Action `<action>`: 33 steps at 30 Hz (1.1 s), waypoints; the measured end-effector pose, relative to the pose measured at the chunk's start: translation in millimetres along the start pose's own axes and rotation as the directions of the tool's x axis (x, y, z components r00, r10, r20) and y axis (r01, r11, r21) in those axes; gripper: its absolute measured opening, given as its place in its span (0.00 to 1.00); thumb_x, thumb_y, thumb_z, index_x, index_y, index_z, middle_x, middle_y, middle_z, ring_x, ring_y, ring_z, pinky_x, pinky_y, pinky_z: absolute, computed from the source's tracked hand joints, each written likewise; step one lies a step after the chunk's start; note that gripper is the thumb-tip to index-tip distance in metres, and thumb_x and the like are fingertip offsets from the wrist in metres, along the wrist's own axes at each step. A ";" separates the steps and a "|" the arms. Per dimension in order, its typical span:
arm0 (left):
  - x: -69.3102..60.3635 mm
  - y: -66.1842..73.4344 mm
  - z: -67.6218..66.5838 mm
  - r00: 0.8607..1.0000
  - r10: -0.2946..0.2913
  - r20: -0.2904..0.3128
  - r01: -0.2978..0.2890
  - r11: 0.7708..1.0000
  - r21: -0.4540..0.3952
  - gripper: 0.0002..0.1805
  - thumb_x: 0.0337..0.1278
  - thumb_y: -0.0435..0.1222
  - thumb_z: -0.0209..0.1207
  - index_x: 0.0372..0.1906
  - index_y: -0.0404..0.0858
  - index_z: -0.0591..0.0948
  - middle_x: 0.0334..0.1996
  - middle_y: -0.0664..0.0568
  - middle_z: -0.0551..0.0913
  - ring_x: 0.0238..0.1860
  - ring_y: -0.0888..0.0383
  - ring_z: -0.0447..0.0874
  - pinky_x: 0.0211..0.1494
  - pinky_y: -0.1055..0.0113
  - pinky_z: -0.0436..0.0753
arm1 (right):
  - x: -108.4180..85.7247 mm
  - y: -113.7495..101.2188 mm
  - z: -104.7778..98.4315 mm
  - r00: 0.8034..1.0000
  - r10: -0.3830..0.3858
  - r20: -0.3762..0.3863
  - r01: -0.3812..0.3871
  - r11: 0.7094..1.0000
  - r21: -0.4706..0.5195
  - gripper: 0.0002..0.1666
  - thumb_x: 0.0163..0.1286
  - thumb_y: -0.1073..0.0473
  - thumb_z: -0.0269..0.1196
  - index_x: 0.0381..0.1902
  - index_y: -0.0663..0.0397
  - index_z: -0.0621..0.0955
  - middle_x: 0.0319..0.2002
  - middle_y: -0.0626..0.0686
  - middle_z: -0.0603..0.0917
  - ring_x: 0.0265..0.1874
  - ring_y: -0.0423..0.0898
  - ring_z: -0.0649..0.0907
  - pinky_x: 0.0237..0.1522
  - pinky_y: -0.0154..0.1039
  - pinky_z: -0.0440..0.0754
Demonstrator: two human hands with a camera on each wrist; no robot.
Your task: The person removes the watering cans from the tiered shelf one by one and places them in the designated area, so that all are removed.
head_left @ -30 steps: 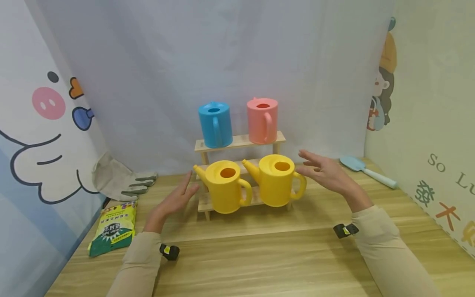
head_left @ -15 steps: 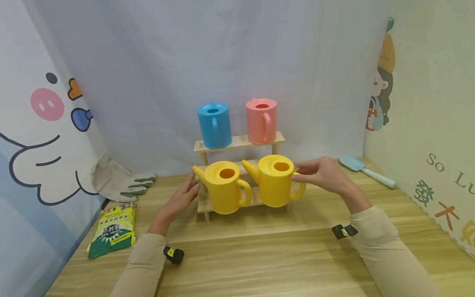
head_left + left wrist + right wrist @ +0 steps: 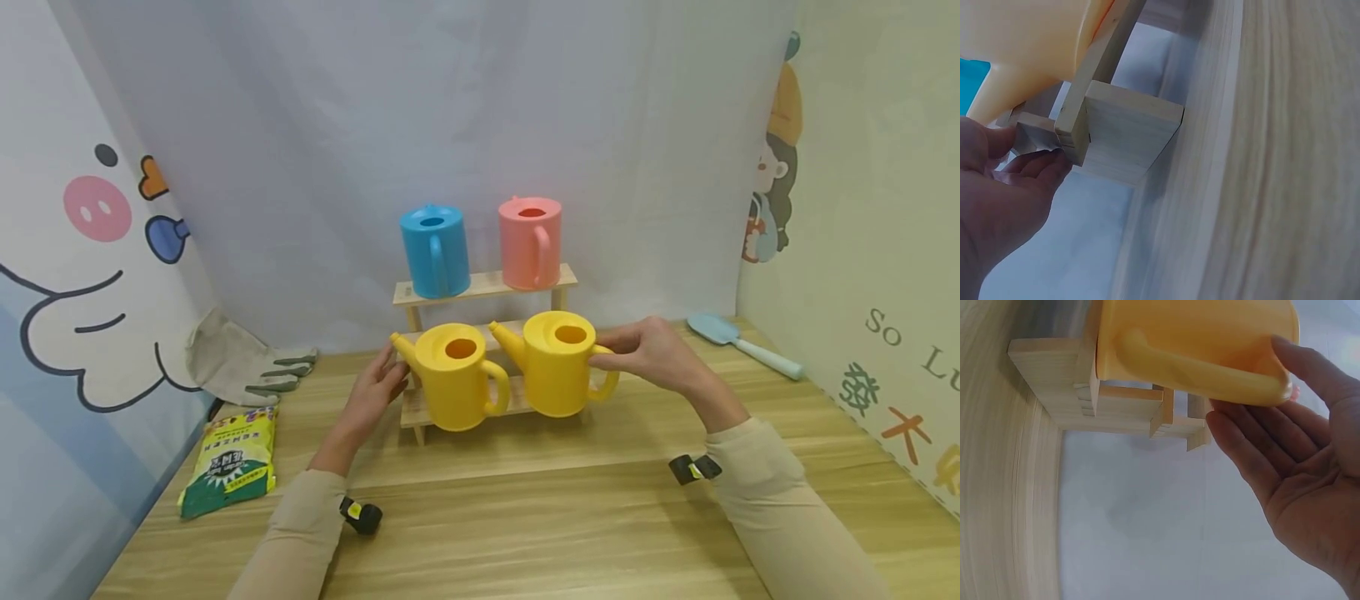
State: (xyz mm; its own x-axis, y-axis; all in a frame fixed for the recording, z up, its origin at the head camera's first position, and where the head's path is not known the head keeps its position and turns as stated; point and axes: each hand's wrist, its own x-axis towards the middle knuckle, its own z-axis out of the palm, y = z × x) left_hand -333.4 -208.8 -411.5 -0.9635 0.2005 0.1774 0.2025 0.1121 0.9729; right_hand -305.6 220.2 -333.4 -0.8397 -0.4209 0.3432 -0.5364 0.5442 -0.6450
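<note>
Two yellow watering cans stand side by side on the lower part of a stepped wooden stand (image 3: 412, 412). My left hand (image 3: 369, 398) is at the stand's left side, under the spout of the left yellow watering can (image 3: 453, 387). In the left wrist view, its thumb and curled fingers grip the end of a wooden step. My right hand (image 3: 652, 354) pinches the right yellow watering can (image 3: 555, 375) at the top of its handle, thumb in front and fingers behind. Blue (image 3: 437, 258) and pink (image 3: 530, 250) watering cans occupy the top step.
On the table (image 3: 480, 533), a grey work glove (image 3: 232, 358) and a yellow-green packet (image 3: 228, 462) lie at the left. A light-blue trowel (image 3: 742, 343) lies at the back right. A pale curtain (image 3: 337, 150) hangs behind the stand.
My right hand has come in from the right and taken hold at the right can's handle. My left hand has moved right and curled its fingers at the stand. The cans have stayed put.
</note>
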 end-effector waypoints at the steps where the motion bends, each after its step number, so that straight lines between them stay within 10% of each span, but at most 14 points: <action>1: 0.0 0.3 0.3 1.000 0.000 -0.006 0.000 1.000 -0.009 0.34 0.81 0.37 0.44 0.81 0.41 0.45 0.74 0.35 0.59 0.74 0.44 0.60 0.73 0.54 0.67 | 0.0 0.1 0.1 1.000 0.000 0.000 0.000 1.000 -0.002 0.20 0.65 0.51 0.72 0.49 0.59 0.88 0.44 0.55 0.89 0.42 0.49 0.88 0.46 0.51 0.88; 16: 1.5 2.5 8.9 0.999 0.000 -0.044 -0.005 0.994 -0.111 0.28 0.81 0.36 0.44 0.78 0.35 0.58 0.76 0.41 0.59 0.74 0.44 0.60 0.68 0.54 0.74 | 0.8 -0.9 0.0 0.999 0.040 0.008 -0.040 0.999 -0.004 0.15 0.66 0.52 0.71 0.43 0.58 0.90 0.35 0.50 0.90 0.34 0.44 0.87 0.41 0.41 0.88; 33: 2.2 1.3 9.2 0.998 -0.012 -0.066 0.004 0.992 -0.125 0.28 0.80 0.37 0.46 0.78 0.37 0.60 0.75 0.41 0.61 0.73 0.45 0.62 0.67 0.56 0.76 | 1.3 -3.6 0.3 0.965 0.260 -0.013 -0.250 0.938 0.242 0.18 0.58 0.55 0.77 0.41 0.63 0.90 0.35 0.57 0.89 0.39 0.54 0.87 0.43 0.48 0.89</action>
State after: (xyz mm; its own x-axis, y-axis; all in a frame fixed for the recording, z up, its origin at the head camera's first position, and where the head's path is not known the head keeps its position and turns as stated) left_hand -333.7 -199.3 -411.2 -0.9753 0.1349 0.1752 0.1755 -0.0098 0.9844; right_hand -304.7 217.5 -330.9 -0.9514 -0.2549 0.1725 -0.2729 0.4395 -0.8558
